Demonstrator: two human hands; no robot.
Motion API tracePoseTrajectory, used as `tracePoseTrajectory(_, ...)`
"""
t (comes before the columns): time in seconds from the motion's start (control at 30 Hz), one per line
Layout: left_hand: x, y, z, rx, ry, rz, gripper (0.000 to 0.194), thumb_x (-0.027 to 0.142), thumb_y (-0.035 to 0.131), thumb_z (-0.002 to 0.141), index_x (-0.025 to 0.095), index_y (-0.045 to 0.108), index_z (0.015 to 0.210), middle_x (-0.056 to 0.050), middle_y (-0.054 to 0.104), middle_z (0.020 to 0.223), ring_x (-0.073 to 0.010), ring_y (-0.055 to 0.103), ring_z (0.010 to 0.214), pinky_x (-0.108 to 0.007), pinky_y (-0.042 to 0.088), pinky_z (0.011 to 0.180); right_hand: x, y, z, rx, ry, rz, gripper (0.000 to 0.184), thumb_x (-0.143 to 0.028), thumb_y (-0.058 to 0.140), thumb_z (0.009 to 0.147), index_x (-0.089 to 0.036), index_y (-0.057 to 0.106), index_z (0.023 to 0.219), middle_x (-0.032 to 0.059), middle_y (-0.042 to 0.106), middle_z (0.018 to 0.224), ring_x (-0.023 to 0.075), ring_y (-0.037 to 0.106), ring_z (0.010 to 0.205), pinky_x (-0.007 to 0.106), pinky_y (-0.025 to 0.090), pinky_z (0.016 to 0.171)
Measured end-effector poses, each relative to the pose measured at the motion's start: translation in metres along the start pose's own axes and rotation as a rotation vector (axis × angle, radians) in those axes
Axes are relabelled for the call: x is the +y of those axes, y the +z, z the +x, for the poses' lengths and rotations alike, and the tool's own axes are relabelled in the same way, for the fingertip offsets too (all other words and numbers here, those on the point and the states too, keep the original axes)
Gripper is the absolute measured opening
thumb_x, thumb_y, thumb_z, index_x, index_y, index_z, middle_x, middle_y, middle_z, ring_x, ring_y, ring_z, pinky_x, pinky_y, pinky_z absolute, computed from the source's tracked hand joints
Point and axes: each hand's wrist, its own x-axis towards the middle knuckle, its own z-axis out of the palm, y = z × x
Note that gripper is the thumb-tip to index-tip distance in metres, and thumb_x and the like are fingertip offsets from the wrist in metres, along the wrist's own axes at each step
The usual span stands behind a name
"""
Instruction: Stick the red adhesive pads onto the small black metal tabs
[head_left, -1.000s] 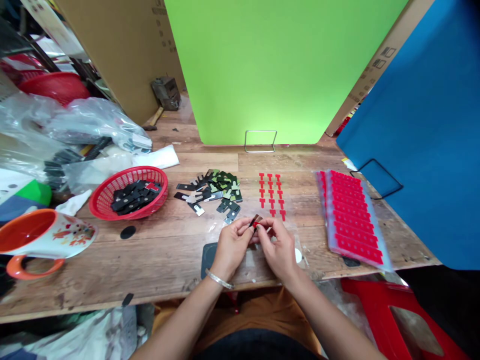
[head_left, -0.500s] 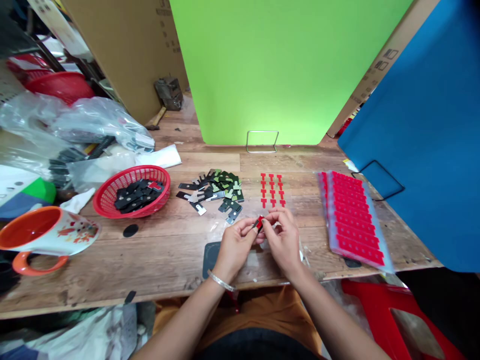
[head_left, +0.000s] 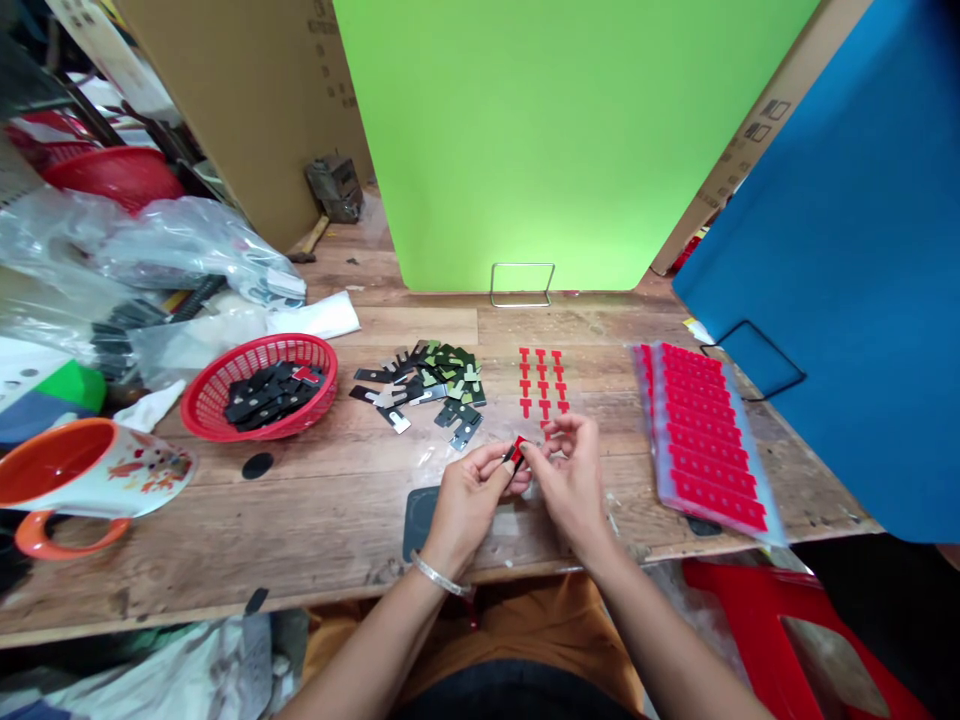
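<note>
Pinched in my left hand (head_left: 471, 497) is a small dark metal plate (head_left: 511, 456), with a red T-shaped piece (head_left: 519, 447) lying on it. My right hand (head_left: 571, 480) touches the red piece with its thumb, while its fingers are spread apart beyond it. Ahead, several red T-shaped pieces (head_left: 541, 370) lie in short columns on a clear sheet, the nearest partly covered by my right fingers. Left of them is a loose pile of slotted metal plates (head_left: 431, 380), some shiny, some dark.
A red basket (head_left: 202, 405) holds dark plates, one with a red piece on top. An orange-and-white mug (head_left: 142, 470) stands at left. Sheets of red pieces (head_left: 709, 440) lie at right. Green (head_left: 555, 150) and blue (head_left: 832, 300) boards stand behind. A dark pad (head_left: 420, 515) lies by my left wrist.
The red piece and plate have turned into fuller view in my left hand. My right fingers have spread and lifted away, leaving the thumb on the red piece.
</note>
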Motion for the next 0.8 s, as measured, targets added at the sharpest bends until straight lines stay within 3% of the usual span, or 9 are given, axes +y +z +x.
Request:
tracePoseTrajectory(0.07, -0.002, -0.001, -0.001, -0.005, -0.006, 0.004, 0.037, 0.028, 0.069, 0.069, 0.010, 0.062, 0.101, -0.008, 0.071, 0.081, -0.0177, 0.067, 0.072, -0.029, 0.053, 0.072, 0.004, -0.002, 0.003, -0.037, 0.108, 0.102, 0.049, -0.025, 0.070, 0.066, -0.021, 0.045, 0.108, 0.0016, 0.055, 0.092, 0.0099, 0.054, 0.061, 0.024, 0.047, 0.056)
tracePoseTrajectory(0.2, -0.003, -0.002, -0.004, -0.084, 0.004, 0.023, 0.037, 0.028, 0.067, 0.073, 0.011, 0.060, 0.105, -0.009, 0.070, 0.089, -0.0176, 0.066, 0.079, -0.031, 0.052, 0.079, 0.011, -0.006, 0.007, -0.301, 0.268, 0.213, 0.023, -0.034, 0.063, 0.073, -0.016, 0.060, 0.086, 0.0011, 0.060, 0.071, 0.0114, 0.054, 0.056, 0.022, 0.043, 0.050)
tracePoseTrajectory(0.3, -0.002, -0.006, -0.005, -0.101, 0.000, 0.064, 0.033, 0.029, 0.067, 0.072, 0.012, 0.061, 0.099, -0.008, 0.070, 0.087, -0.0163, 0.066, 0.076, -0.029, 0.053, 0.075, 0.007, -0.005, 0.004, -0.324, 0.290, 0.241, 0.019, -0.034, 0.064, 0.072, -0.016, 0.062, 0.074, -0.0014, 0.059, 0.061, 0.0105, 0.052, 0.051, 0.022, 0.042, 0.049)
tracePoseTrajectory(0.43, -0.004, -0.015, -0.005, -0.009, -0.009, 0.162, 0.025, 0.032, 0.067, 0.071, 0.011, 0.064, 0.085, -0.006, 0.069, 0.070, -0.0129, 0.063, 0.059, -0.025, 0.053, 0.061, -0.001, 0.002, -0.004, -0.349, 0.256, 0.242, 0.019, -0.034, 0.065, 0.071, -0.016, 0.060, 0.067, -0.0032, 0.058, 0.058, 0.0092, 0.050, 0.049, 0.021, 0.041, 0.049)
tracePoseTrajectory(0.6, -0.011, -0.023, -0.009, -0.031, -0.035, 0.222, 0.027, 0.035, 0.068, 0.069, 0.011, 0.065, 0.082, -0.007, 0.068, 0.067, -0.0143, 0.063, 0.060, -0.025, 0.052, 0.060, 0.003, 0.010, -0.011, -0.410, 0.267, 0.239, 0.024, -0.037, 0.062, 0.074, -0.016, 0.057, 0.063, -0.0027, 0.056, 0.054, 0.0097, 0.050, 0.049, 0.021, 0.040, 0.047)
tracePoseTrajectory(0.7, 0.006, -0.040, -0.007, 0.006, 0.033, 0.318, 0.030, 0.037, 0.067, 0.070, 0.012, 0.066, 0.084, -0.007, 0.068, 0.070, -0.0150, 0.062, 0.060, -0.026, 0.051, 0.060, 0.006, 0.011, -0.012, -0.438, 0.257, 0.223, 0.022, -0.038, 0.062, 0.075, -0.016, 0.061, 0.072, -0.0024, 0.056, 0.057, 0.0095, 0.048, 0.050, 0.020, 0.039, 0.047)
tracePoseTrajectory(0.8, 0.051, -0.081, 0.000, 0.275, 0.315, 0.562, 0.033, 0.038, 0.063, 0.072, 0.014, 0.066, 0.094, -0.005, 0.068, 0.077, -0.0168, 0.061, 0.069, -0.028, 0.049, 0.068, 0.008, 0.008, -0.010, -0.410, 0.246, 0.228, 0.029, -0.040, 0.064, 0.072, -0.017, 0.061, 0.090, -0.0017, 0.057, 0.066, 0.0098, 0.048, 0.052, 0.020, 0.039, 0.046)
